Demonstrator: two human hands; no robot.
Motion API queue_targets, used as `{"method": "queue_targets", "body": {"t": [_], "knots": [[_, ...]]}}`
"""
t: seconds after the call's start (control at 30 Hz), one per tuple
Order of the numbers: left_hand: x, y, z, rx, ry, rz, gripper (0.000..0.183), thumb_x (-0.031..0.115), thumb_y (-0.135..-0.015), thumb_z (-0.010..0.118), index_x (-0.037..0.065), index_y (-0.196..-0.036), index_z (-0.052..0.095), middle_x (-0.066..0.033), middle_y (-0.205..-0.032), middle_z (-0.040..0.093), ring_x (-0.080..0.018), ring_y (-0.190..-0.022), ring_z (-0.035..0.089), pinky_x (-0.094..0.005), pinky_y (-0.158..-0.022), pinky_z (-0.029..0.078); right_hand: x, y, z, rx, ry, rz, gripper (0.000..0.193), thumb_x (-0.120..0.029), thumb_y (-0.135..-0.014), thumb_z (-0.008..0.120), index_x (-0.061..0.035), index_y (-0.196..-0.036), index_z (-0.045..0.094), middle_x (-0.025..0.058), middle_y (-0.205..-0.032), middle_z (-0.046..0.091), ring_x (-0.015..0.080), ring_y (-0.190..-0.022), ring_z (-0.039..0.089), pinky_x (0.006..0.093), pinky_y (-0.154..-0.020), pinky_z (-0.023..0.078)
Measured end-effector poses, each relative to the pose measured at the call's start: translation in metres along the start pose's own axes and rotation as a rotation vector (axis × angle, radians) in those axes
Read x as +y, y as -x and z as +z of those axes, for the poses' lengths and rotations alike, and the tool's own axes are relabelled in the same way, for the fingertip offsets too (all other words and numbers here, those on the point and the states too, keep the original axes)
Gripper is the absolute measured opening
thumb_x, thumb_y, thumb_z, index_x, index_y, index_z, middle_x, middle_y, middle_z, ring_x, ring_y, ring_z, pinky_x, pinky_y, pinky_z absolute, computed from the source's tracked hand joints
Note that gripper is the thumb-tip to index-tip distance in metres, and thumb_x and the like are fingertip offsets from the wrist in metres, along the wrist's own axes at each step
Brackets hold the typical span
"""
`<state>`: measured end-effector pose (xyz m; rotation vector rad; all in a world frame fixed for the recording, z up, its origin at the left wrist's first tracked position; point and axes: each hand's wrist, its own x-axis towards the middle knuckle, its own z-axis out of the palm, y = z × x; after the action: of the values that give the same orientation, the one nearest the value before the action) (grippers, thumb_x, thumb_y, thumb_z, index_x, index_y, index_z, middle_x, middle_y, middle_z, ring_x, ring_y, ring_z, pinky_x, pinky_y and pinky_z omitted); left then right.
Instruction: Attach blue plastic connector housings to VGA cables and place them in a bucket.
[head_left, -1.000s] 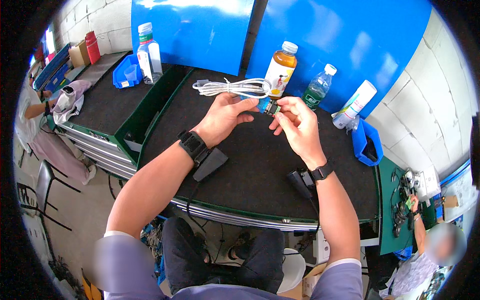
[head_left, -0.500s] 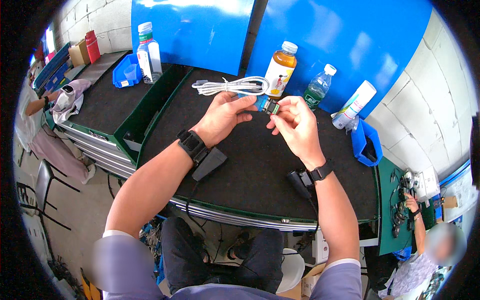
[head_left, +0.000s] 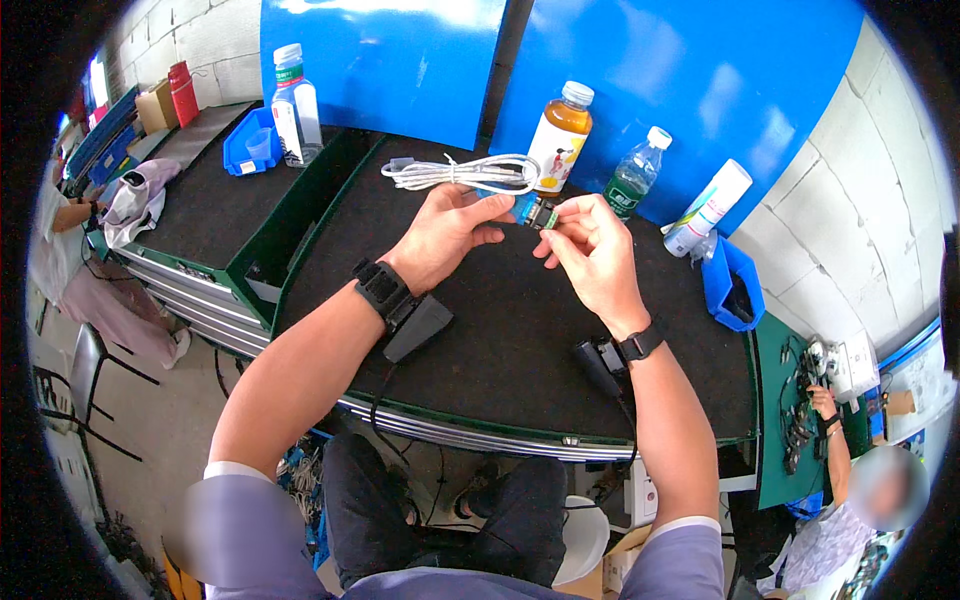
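One boxy blue connector (head_left: pixel 524 208) is pinched by left hand (head_left: pixel 448 228) and right hand (head_left: pixel 592 248), near coiled white cable (head_left: pixel 450 174) and round-shouldered amber bottle (head_left: pixel 562 145).

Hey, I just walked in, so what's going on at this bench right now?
A person is working with both hands over a dark-topped bench. The left hand holds a small blue connector, while the right hand touches its black-and-green end. A tied white cable shows just beyond the left hand. An amber bottle stands behind the hands.
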<state>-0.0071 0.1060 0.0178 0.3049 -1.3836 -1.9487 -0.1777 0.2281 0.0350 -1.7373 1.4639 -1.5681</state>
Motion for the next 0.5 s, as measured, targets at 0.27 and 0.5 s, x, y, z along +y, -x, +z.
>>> {"method": "queue_targets", "body": {"t": [0.27, 0.5], "knots": [[-0.0007, 0.0008, -0.0031, -0.002, -0.038, -0.008, 0.035, 0.022, -0.094, 0.070, 0.004, -0.122, 0.061, -0.0058, -0.112, 0.068, -0.0134, -0.100, 0.063, -0.0289, -0.080, 0.052, 0.0010, 0.0004, 0.0017, 0.003, 0.028, -0.010, 0.019, 0.002, -0.092, 0.064, 0.0004, -0.108, 0.053, 0.0103, -0.088, 0.070, 0.0140, -0.075, 0.071, 0.0248, -0.060, 0.055], [-0.0003, 0.0026, 0.0010, 0.012, -0.042, -0.014, 0.035, 0.020, -0.093, 0.070, 0.003, -0.122, 0.060, -0.0063, -0.109, 0.067, -0.0140, -0.100, 0.063, -0.0286, -0.079, 0.053, 0.0008, 0.0014, 0.0021, 0.007, 0.039, -0.009, 0.018, 0.003, -0.092, 0.064, 0.0012, -0.106, 0.053, 0.0114, -0.087, 0.070, 0.0145, -0.075, 0.071, 0.0254, -0.060, 0.056]]}}
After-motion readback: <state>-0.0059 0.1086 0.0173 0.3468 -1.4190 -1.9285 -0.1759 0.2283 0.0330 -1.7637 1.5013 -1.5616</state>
